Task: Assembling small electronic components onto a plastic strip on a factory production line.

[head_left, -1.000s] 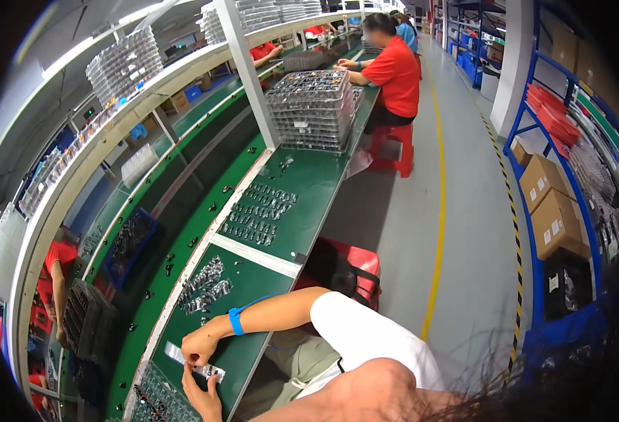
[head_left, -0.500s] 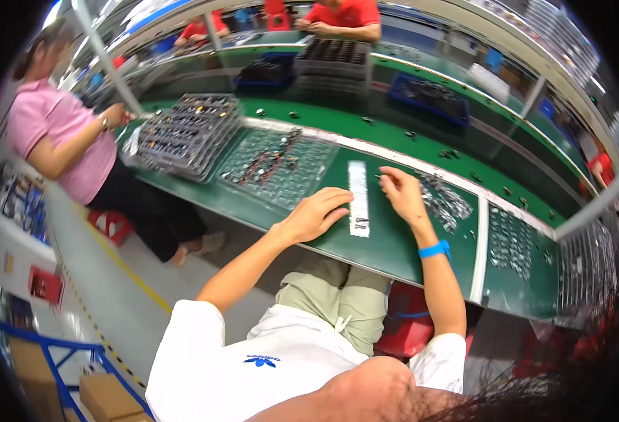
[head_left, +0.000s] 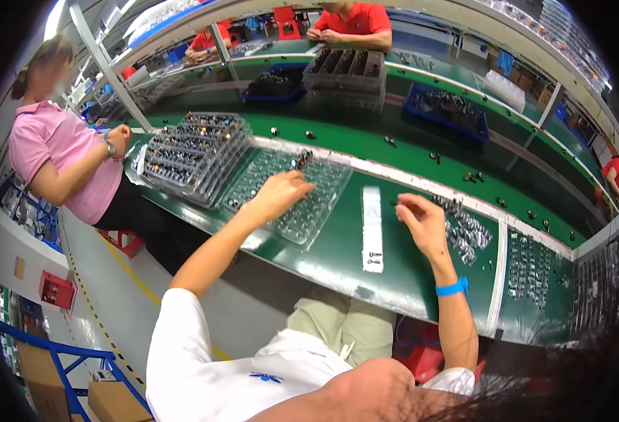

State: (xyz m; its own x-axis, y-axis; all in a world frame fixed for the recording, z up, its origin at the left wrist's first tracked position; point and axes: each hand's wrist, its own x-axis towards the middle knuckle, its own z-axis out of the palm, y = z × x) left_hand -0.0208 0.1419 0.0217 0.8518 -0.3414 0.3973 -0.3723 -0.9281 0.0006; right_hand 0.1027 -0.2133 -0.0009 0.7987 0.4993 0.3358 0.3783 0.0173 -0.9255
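Nearest, the person's pale green trousers [head_left: 334, 327] are tucked under the edge of a dark green worktop [head_left: 408, 285]. On it, between the two hands, a narrow white strip [head_left: 372, 218] lies lengthwise away from the body, with two small dark parts [head_left: 373, 257] on its near end. The right hand [head_left: 425, 224], a blue band [head_left: 451, 287] at its wrist, is just right of the strip, thumb and fingers bent toward each other; a small dark speck shows at the fingertips, but whether it is pinched cannot be told. The left hand [head_left: 280, 197] reaches over a clear pocketed tray [head_left: 297, 231], fingers bent, its grip unclear; dark pieces [head_left: 301, 160] sit at the tray's far end. Right of the right hand lies a silvery heap [head_left: 470, 235], then small parts in rows [head_left: 526, 271] past a white dividing strip [head_left: 497, 278]. Left of the tray stands a stack of filled clear trays [head_left: 198, 151]. Beyond runs a bright green belt [head_left: 355, 144] dotted with small parts, then blue bins [head_left: 444, 112] and a red-shirted person [head_left: 355, 24].
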